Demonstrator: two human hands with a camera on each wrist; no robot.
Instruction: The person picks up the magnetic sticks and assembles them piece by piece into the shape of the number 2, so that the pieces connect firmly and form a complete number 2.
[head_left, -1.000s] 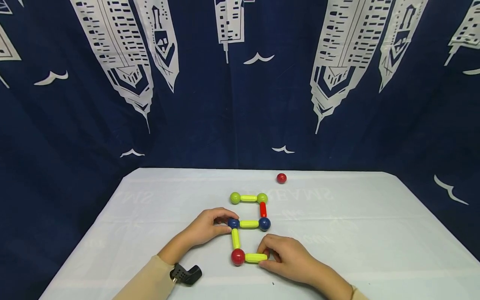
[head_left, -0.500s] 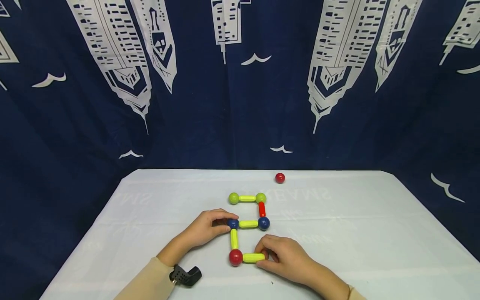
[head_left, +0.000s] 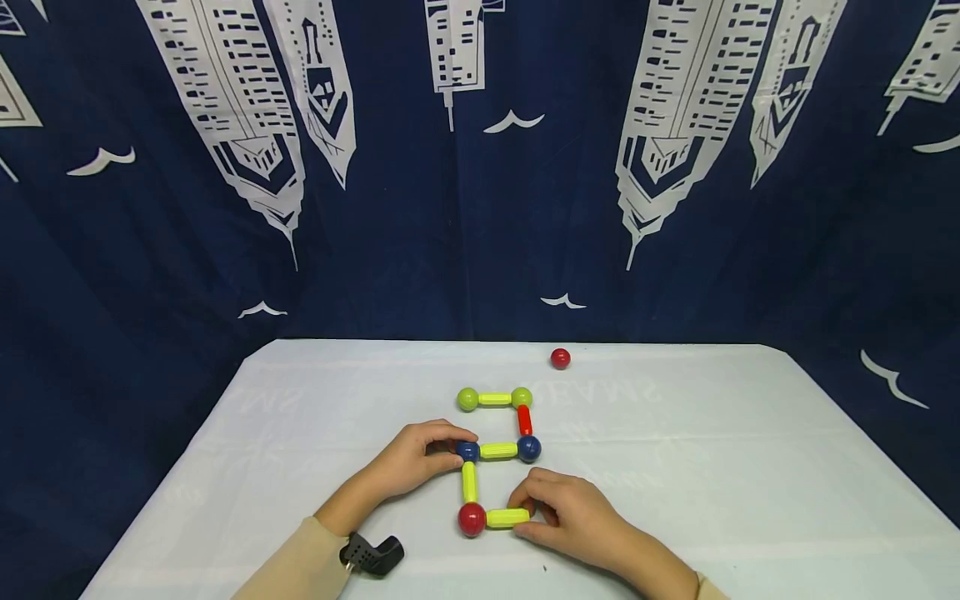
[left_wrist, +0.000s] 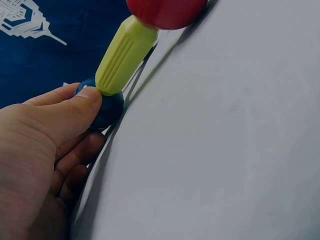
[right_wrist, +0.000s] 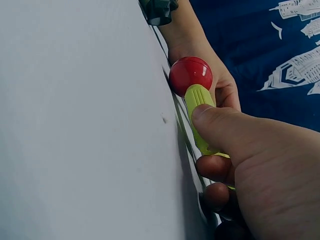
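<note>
My left hand (head_left: 414,454) pinches a dark blue ball (head_left: 468,452) between thumb and fingers. From that ball a yellow-green magnetic rod (left_wrist: 122,57) runs toward me to a glossy red ball (head_left: 472,520). Another yellow-green rod (head_left: 507,518) reaches right from the red ball, its free end pinched by my right hand (head_left: 576,512). Farther back, a yellow-green rod (head_left: 498,451) joins the held ball to a second blue ball (head_left: 528,449). A red rod (head_left: 524,420) leads from there to a green ball (head_left: 522,397), linked by one more rod to another green ball (head_left: 467,399).
A loose red ball (head_left: 560,358) lies near the far edge of the white-covered table (head_left: 712,467). Behind hangs a dark blue cloth (head_left: 465,217) with white printed buildings. A black device (head_left: 372,556) sits at my left wrist.
The near red ball and its right-hand rod have shifted slightly left, so the rod up to the held blue ball lies straighter. Both hands keep their grip.
</note>
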